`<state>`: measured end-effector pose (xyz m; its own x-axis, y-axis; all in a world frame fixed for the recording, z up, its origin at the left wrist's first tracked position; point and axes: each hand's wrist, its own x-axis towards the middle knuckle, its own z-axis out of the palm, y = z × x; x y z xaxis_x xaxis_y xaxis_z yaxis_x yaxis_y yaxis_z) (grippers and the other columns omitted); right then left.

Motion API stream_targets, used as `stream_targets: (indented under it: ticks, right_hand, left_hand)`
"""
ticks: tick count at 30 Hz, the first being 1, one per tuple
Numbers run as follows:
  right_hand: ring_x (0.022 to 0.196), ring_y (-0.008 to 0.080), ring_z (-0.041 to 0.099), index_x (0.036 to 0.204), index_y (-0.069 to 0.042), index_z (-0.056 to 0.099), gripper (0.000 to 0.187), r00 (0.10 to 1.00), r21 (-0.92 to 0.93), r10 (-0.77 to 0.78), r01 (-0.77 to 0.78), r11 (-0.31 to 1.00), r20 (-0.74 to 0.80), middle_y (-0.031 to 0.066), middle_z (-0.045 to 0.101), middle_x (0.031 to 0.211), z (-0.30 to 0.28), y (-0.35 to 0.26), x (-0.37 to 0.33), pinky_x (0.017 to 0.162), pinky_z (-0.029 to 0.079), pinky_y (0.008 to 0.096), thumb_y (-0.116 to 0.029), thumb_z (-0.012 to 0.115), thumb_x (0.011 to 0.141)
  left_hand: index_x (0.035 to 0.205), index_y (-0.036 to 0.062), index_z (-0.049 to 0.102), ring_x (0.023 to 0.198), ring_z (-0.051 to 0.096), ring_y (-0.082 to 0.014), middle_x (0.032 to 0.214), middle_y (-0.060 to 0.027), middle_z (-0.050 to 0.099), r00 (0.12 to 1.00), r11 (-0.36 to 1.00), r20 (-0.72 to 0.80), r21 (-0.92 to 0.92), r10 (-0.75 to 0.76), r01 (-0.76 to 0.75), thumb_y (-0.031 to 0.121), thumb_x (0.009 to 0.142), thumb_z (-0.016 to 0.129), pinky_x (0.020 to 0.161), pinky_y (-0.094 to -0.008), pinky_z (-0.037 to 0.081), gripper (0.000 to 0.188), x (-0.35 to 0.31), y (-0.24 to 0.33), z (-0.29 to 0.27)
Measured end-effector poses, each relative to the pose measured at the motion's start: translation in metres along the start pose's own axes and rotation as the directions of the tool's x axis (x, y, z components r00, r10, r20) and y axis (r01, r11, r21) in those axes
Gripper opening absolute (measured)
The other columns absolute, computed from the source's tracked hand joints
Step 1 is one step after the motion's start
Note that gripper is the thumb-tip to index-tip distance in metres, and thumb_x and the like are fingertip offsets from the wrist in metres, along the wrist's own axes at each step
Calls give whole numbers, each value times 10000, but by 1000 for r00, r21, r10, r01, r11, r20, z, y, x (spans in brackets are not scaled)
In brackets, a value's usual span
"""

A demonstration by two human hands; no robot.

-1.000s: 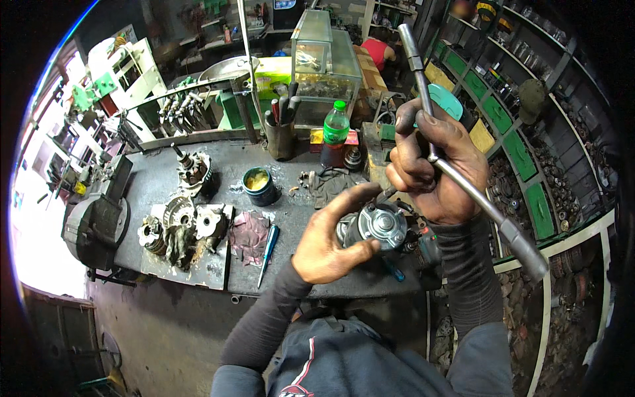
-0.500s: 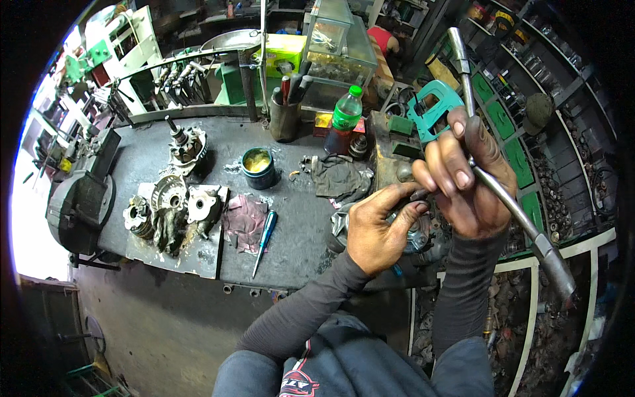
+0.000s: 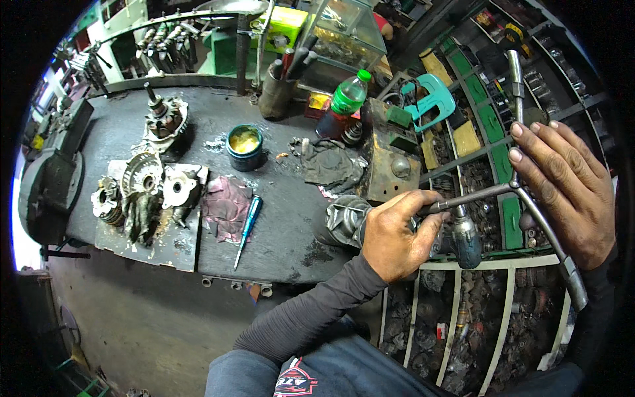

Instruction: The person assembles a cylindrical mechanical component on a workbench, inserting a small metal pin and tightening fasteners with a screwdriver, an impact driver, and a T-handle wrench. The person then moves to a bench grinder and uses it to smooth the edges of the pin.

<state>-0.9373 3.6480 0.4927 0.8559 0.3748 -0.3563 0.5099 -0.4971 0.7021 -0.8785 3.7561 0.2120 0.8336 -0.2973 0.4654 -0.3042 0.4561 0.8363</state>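
Note:
A three-armed Y-shaped socket wrench [image 3: 541, 216] is held up over the right end of the bench. My left hand [image 3: 399, 233] is closed round the end of its left-pointing arm. On the wrench's other side is my right hand [image 3: 570, 192], its fingers straight and fairly flat, with the fingertips at the upper arm. Below my left hand lies a metal motor-like part [image 3: 340, 221], partly hidden by my wrist. A dark blue-grey rounded tool [image 3: 466, 243] shows just right of my left hand, under the wrench arm.
On the bench [image 3: 291, 248] are a blue screwdriver [image 3: 248, 229], stained cloth [image 3: 226, 208], grease tub [image 3: 245, 147], dark rag [image 3: 331, 164], green-capped bottle [image 3: 347, 102] and several dismantled parts [image 3: 147, 185]. A bench grinder [image 3: 49, 192] sits left. A parts rack [image 3: 489, 317] stands right; a teal stool [image 3: 433, 102] is beyond.
My right hand has uncurled from the wrench and moved right. The wrench has turned, and its third arm now shows in my left hand's grip. The whole view has shifted.

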Motion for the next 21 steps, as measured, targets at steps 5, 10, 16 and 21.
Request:
stream_targets:
  ticks: [5,10,16,21]
  right_hand:
    - [1237,333,641,1305,-2,654,511,997,14,-52,52,999,-52,212,656,1338,-6,-8,21,1097,468,518,-381,566,973]
    - [1019,368,714,1165,109,695,502,982,36,-115,122,992,-151,294,695,1187,-4,-9,29,947,534,524,-342,617,961]
    - [931,373,715,1079,121,695,538,978,61,-90,103,993,-189,276,703,1046,2,-9,28,881,545,519,-389,668,910]
    - [777,334,647,961,102,661,516,975,164,-39,76,984,-220,207,640,881,2,-10,38,743,504,474,-394,727,832]
  left_hand:
    - [975,12,711,811,745,-260,894,-143,738,992,997,-109,-44,-68,63,26,800,712,752,-343,566,176,-4,1,7]
    - [961,20,704,823,741,-274,902,-132,738,989,996,-117,-33,-91,88,44,786,714,756,-355,568,177,-4,2,9]
    - [972,20,698,834,740,-282,909,-137,736,988,994,-111,-44,-109,105,42,791,717,757,-356,567,184,-7,3,8]
    - [975,18,693,824,740,-279,906,-142,732,988,995,-125,-54,-88,82,36,796,724,745,-352,567,183,-7,1,9]
